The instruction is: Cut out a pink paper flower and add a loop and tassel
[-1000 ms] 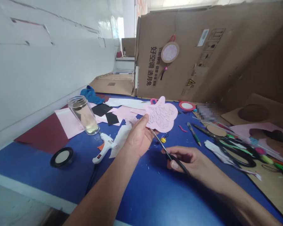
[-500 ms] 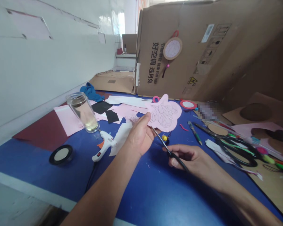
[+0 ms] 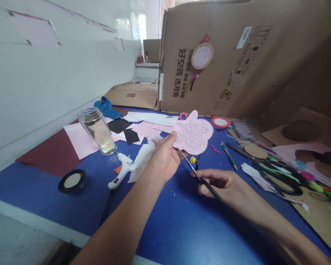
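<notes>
A pink paper cutout [image 3: 196, 133] with a scalloped edge and dark drawn lines is pinched at its left side by my left hand [image 3: 167, 157]. My right hand [image 3: 219, 183] grips a pair of scissors [image 3: 194, 170] by the black handles. Their metal blades point up and left and meet the cutout's lower edge near my left fingers. The blade tips are partly hidden by the paper and fingers. Just beyond the blades, a small yellow bell [image 3: 193, 160] lies on the blue table [image 3: 176, 228].
At left stand a glass jar [image 3: 98, 130], a white glue gun [image 3: 121, 171] and a black tape roll [image 3: 71, 180]. Pink, black and white paper pieces lie behind. Large black scissors [image 3: 281, 176] and a pen [image 3: 228, 155] lie at right. A big cardboard box [image 3: 223, 22] stands at the back.
Almost nothing differs. The whole view has shifted very slightly, while both hands keep their hold on the cutout and the scissors.
</notes>
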The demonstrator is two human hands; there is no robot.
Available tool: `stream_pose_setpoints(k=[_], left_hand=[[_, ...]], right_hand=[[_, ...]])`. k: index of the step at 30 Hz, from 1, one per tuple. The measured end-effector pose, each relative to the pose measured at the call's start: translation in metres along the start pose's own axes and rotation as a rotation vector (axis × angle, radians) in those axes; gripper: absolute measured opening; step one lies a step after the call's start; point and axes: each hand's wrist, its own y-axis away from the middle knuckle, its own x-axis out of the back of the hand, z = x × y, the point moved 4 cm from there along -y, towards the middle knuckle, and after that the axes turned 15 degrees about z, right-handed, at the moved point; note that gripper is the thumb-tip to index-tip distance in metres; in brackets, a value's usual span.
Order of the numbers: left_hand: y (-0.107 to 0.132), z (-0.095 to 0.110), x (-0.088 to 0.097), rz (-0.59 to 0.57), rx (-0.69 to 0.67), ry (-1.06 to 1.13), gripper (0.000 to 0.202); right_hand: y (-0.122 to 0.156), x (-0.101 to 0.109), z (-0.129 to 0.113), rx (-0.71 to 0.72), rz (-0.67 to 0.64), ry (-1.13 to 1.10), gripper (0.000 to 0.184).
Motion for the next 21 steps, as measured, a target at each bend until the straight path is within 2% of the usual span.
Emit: stream_pose_setpoints(k=[10,21], left_hand=[[0.0004,-0.0005,-0.0001,-0.001,0.007,0.000,0.026],[0.0016,0.0008,-0.0014,0.018,0.008,-0.006,0.020]], right_hand=[[0.0004,-0.0004,-0.0032,0.005,-0.027,0.037,0.059],[0.0004,-0.0002,-0.0026,0.025,-0.011,-0.007,0.049]])
